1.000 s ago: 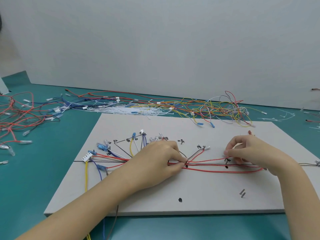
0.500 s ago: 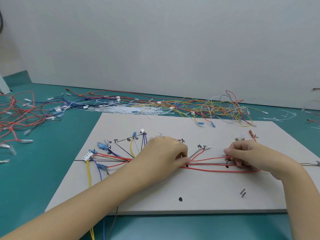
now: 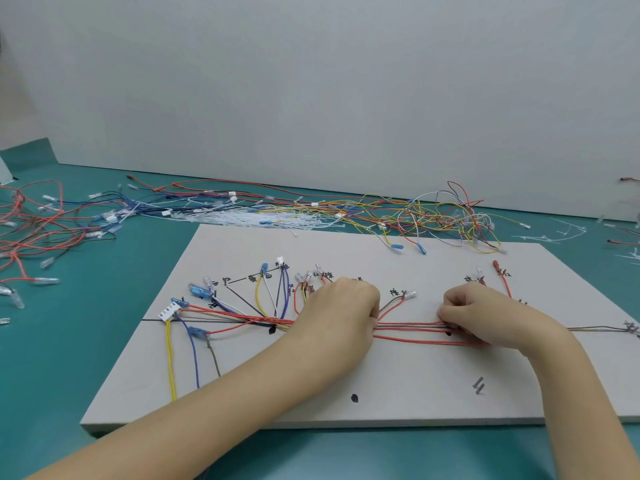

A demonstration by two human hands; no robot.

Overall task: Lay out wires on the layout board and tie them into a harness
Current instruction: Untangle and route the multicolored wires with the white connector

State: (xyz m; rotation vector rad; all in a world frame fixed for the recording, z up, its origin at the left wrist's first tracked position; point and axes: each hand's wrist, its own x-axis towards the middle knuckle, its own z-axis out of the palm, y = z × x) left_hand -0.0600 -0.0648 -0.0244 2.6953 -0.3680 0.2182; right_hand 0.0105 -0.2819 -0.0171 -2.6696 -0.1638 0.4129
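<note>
A grey layout board (image 3: pixel 398 379) lies flat on a teal table (image 3: pixel 62 368). Red, grey and dark wires run along a line drawn across the board, forming a wire bundle (image 3: pixel 408 329) that stretches between the two hands. The left hand (image 3: pixel 341 308) is curled, its fingers pinching the bundle near the board's middle. The right hand (image 3: pixel 485 315) is also curled, gripping the same bundle further along to the right, with one red wire bowing out just below the others. At the board's left end a white connector (image 3: pixel 169 311) sits where the wires fan out, and yellow, blue and grey strands hang from it toward the near edge. Short branches with blue and clear terminals spread toward handwritten labels. Behind the board, a pile of white cable ties (image 3: pixel 263 218) lies among loose wires (image 3: pixel 415 213) of many colours; more red wires sprawl on the table at far left.
</note>
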